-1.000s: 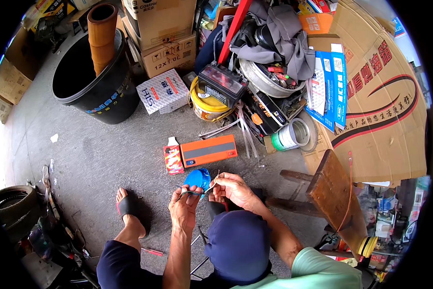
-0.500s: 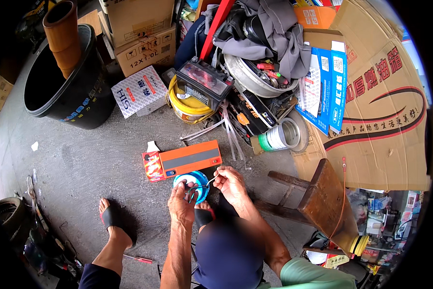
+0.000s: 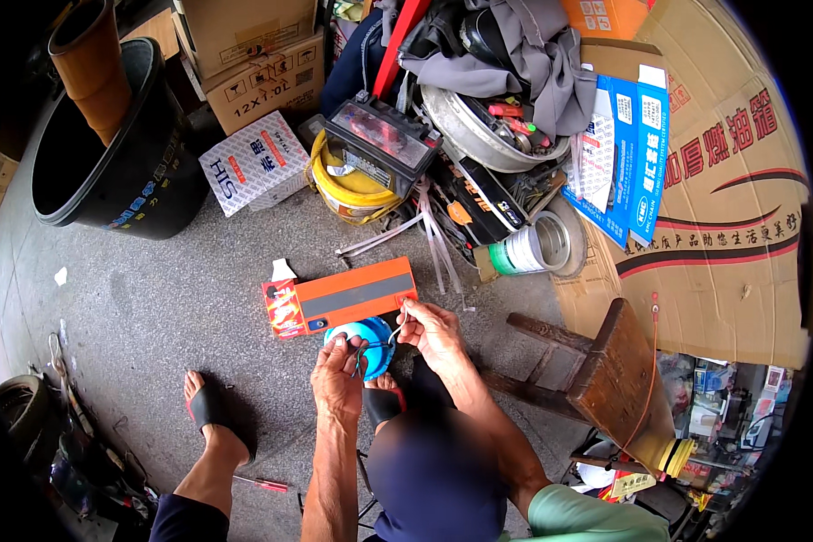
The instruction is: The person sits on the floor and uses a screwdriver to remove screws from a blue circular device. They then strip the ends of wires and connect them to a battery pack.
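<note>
Where the grey concrete floor (image 3: 153, 298) lies bare, a long orange carton with a grey stripe (image 3: 352, 294) serves as landmark; entries follow from it.

Item 1: round blue plastic part (image 3: 370, 348), on the floor just below the carton, between both hands.
Item 2: left hand (image 3: 338, 384), below the carton, fingers curled over the blue part's near edge, pinching a thin dark wire.
Item 3: right hand (image 3: 433, 330), just right of the carton's lower corner, thumb and forefinger closed on a thin pale wire (image 3: 397, 330) running down to the blue part.
Item 4: small red printed box (image 3: 282, 307), touching the carton's left end.
Item 5: white patterned box with red and blue print (image 3: 253, 163), well above-left of the carton.
Item 6: brown cardboard shipping boxes, black print (image 3: 257, 63), stacked beyond the white box.
Item 7: large black plastic tub (image 3: 117, 144), far left of the carton, a brown pipe standing inside.
Item 8: blue-and-white flat boxes (image 3: 623, 144), upright, above-right.
Item 9: large flattened brown cardboard with red lettering and stripes (image 3: 741, 208), far right.
Item 10: dark wooden stool (image 3: 596, 361), right of the hands.
</note>
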The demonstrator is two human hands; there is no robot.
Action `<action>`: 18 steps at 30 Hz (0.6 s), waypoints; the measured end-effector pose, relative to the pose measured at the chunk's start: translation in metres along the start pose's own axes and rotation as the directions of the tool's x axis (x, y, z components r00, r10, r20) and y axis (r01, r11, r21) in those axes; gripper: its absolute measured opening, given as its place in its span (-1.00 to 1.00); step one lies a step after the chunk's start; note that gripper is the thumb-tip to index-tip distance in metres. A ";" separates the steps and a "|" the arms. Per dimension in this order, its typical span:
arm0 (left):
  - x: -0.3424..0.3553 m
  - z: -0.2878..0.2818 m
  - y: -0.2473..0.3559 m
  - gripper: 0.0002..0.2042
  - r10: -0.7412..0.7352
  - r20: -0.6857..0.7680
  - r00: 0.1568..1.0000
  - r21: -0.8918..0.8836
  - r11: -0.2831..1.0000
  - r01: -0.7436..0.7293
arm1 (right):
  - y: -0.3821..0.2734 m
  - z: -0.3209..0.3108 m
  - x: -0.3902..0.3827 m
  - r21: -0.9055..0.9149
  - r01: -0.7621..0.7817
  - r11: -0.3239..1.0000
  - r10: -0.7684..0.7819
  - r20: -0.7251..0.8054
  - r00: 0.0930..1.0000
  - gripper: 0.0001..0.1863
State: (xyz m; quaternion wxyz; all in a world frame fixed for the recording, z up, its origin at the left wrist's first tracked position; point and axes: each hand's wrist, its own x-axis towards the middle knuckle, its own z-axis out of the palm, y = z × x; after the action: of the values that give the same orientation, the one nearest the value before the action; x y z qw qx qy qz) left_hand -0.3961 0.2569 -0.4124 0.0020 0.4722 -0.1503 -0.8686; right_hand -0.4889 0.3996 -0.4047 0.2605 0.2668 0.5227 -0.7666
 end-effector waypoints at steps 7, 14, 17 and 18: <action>0.004 -0.004 -0.001 -0.83 0.013 -0.018 1.000 -0.009 1.000 -0.013 | 0.005 0.004 0.003 -0.228 0.102 0.968 -0.129 -0.104 0.986 -0.73; 0.001 0.013 0.007 -0.85 0.160 0.002 0.987 -0.077 0.984 -0.159 | 0.003 0.009 0.001 -0.295 0.096 0.951 -0.132 -0.106 0.986 -0.71; 0.004 0.018 0.014 -0.84 0.133 -0.039 0.990 -0.114 0.984 -0.136 | 0.003 0.009 0.001 -0.285 0.083 0.955 -0.120 -0.115 0.986 -0.72; 0.005 0.018 0.016 -0.84 0.117 -0.055 0.992 -0.125 0.984 -0.123 | 0.002 0.009 0.001 -0.271 0.079 0.959 -0.113 -0.113 0.987 -0.72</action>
State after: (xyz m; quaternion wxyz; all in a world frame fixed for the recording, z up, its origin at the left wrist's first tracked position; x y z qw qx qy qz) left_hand -0.4161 0.2456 -0.4035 0.0882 0.4818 -0.1221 -0.8632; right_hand -0.4894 0.3902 -0.4043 0.2223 0.2521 0.6486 -0.6829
